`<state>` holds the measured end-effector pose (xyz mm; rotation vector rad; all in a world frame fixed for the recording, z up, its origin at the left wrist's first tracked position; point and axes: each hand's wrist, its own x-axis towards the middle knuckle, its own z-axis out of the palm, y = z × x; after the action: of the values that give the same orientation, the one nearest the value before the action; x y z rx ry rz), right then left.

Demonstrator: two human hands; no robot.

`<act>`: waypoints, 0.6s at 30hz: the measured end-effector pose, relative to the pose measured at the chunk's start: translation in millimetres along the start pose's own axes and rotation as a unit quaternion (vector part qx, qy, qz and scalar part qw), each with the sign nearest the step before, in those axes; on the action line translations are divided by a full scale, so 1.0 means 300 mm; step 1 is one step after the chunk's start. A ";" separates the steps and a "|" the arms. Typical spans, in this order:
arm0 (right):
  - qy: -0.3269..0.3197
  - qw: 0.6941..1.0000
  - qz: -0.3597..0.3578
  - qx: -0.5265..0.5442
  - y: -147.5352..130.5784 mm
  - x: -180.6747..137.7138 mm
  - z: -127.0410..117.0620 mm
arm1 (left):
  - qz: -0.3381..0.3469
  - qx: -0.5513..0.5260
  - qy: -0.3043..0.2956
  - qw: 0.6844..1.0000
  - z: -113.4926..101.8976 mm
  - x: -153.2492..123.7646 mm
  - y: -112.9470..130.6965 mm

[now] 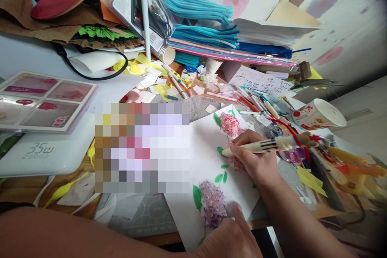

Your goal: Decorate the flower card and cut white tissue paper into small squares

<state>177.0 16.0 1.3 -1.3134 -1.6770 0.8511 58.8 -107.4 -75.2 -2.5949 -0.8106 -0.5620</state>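
Note:
A sheet of white paper [208,141] lies at an angle, decorated with textured flowers and flat green leaves. The pink-red flower [229,125] is near its top, and a purple flower [214,203] is lower down. My right hand [256,159] grips a thick white multicolour pen [266,144], its tip beside a green leaf [220,151]. Another pale pink flower is partly covered by that hand. My left hand [231,238] rests on the paper's lower part, index finger stretched out beside the purple flower; its other fingers are partly hidden.
A grey cutting mat [142,213] lies under the paper. Paper scraps and pens clutter the back. On the right are a paper cup [320,115] and a yellow glue gun [353,169]; on the left, a white power bank [45,153]. A pixelated patch hides the middle left.

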 end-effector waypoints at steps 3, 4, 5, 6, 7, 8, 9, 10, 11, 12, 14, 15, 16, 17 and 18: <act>0.028 0.999 -0.019 -0.025 0.007 0.013 -0.010 | -0.008 0.008 0.002 1.000 0.025 -0.015 0.020; 0.028 0.999 -0.016 -0.030 0.009 0.017 -0.011 | -0.010 0.009 0.003 1.000 0.028 -0.016 0.023; 0.024 0.999 -0.010 -0.035 0.010 0.019 -0.010 | -0.012 0.009 0.003 1.000 0.028 -0.016 0.024; 0.018 0.999 -0.002 -0.038 0.011 0.021 -0.008 | -0.015 0.011 0.003 1.000 0.025 -0.014 0.023; 0.014 0.999 0.005 -0.040 0.011 0.022 -0.004 | -0.017 0.012 0.003 1.000 0.020 -0.012 0.021; 0.011 0.999 0.010 -0.041 0.010 0.023 0.000 | -0.017 0.013 0.002 1.000 0.013 -0.009 0.016; 0.010 0.999 0.013 -0.044 0.010 0.024 0.003 | -0.017 0.014 0.001 1.000 0.006 -0.005 0.011; 0.010 0.999 0.014 -0.048 0.010 0.025 0.004 | -0.015 0.013 -0.001 1.000 -0.001 -0.002 0.005; 0.011 0.998 0.013 -0.052 0.010 0.026 0.004 | -0.012 0.013 -0.003 1.000 -0.007 0.002 0.000; 0.013 0.998 0.010 -0.055 0.010 0.027 0.002 | -0.008 0.015 -0.005 1.000 -0.011 0.005 -0.005; 0.026 0.998 0.004 -0.056 0.012 0.028 -0.005 | 0.000 0.025 -0.012 1.000 -0.015 0.008 -0.009; 0.035 0.998 0.002 -0.052 0.013 0.027 -0.009 | 0.005 0.030 -0.013 0.999 -0.015 0.007 -0.008; 0.040 0.998 0.003 -0.047 0.015 0.026 -0.013 | 0.008 0.034 -0.016 0.999 -0.014 0.006 -0.007; 0.044 0.998 0.004 -0.042 0.017 0.023 -0.015 | 0.011 0.036 -0.018 0.999 -0.012 0.005 -0.005; 0.044 0.998 0.007 -0.038 0.019 0.020 -0.016 | 0.012 0.035 -0.021 0.999 -0.011 0.004 -0.003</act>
<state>182.9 23.4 -0.5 -1.3947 -1.6458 0.7329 58.2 -107.6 -71.7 -2.5560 -0.7959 -0.4659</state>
